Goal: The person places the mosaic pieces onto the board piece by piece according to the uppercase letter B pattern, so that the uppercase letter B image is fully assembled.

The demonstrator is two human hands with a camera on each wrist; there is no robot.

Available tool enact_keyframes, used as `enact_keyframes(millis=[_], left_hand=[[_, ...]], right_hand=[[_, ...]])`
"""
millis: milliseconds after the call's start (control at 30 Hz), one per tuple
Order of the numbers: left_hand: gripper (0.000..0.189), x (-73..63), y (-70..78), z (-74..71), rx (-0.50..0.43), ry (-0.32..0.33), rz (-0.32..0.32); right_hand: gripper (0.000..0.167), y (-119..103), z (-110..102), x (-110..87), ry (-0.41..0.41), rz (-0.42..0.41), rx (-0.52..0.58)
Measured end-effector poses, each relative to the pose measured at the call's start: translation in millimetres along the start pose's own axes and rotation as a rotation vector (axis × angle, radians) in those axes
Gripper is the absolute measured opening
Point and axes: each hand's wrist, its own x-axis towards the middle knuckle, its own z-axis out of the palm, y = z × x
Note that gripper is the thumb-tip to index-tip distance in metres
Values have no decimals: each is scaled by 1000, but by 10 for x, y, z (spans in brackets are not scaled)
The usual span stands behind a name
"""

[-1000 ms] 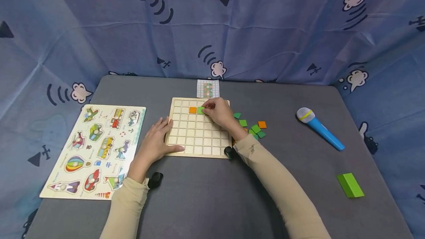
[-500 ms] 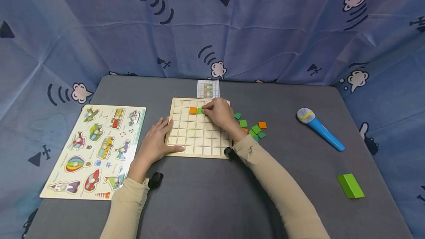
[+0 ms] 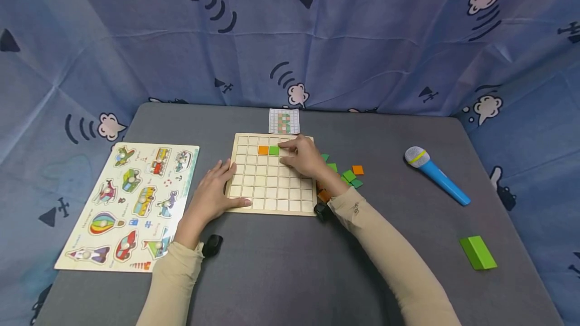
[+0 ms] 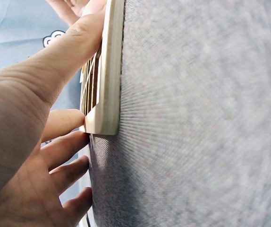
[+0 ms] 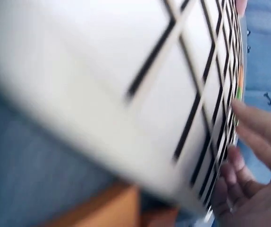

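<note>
A wooden grid board (image 3: 267, 185) lies on the table in the head view. Side by side in its second row from the back sit an orange square tile (image 3: 263, 150) and a green square tile (image 3: 274, 150). My left hand (image 3: 210, 192) rests at the board's left side, thumb over the near corner, fingers spread along the edge. In the left wrist view the thumb (image 4: 64, 49) lies along the board's rim. My right hand (image 3: 305, 159) is over the board's right half, index fingertip at the green tile's right edge, thumb apart from it, with no tile visible between them.
Several loose green and orange tiles (image 3: 349, 175) lie right of the board, partly behind the right wrist. A pattern card (image 3: 284, 121) stands beyond the board. A vehicle puzzle (image 3: 113, 165) lies left; a toy microphone (image 3: 437, 175) and a green block (image 3: 478, 253) lie right.
My right thumb and index finger have parted from their pinch on the green tile. The hand has shifted slightly right, leaving the tile in its cell. My left hand has stayed put.
</note>
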Motion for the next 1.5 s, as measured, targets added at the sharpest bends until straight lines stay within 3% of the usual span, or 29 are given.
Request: enact_keyframes(millis=[200, 433, 667, 833, 1000, 1500], left_hand=[[111, -5, -8, 1, 6, 4, 6], [111, -9, 4, -5, -3, 6, 20], [112, -21, 26, -9, -7, -9, 5], [112, -21, 25, -8, -3, -3, 11], [112, -16, 22, -1, -1, 0, 11], [112, -13, 24, -2, 2, 9, 14]], right_hand=[[53, 99, -111, -98, -77, 14, 78], [44, 155, -286, -215, -99, 57, 194], [48, 383, -474, -326, -105, 104, 122], [52, 549, -587, -400, -103, 142, 131], [53, 636, -624, -418, -88, 124, 156], [22, 586, -586, -398, 31, 149, 91]])
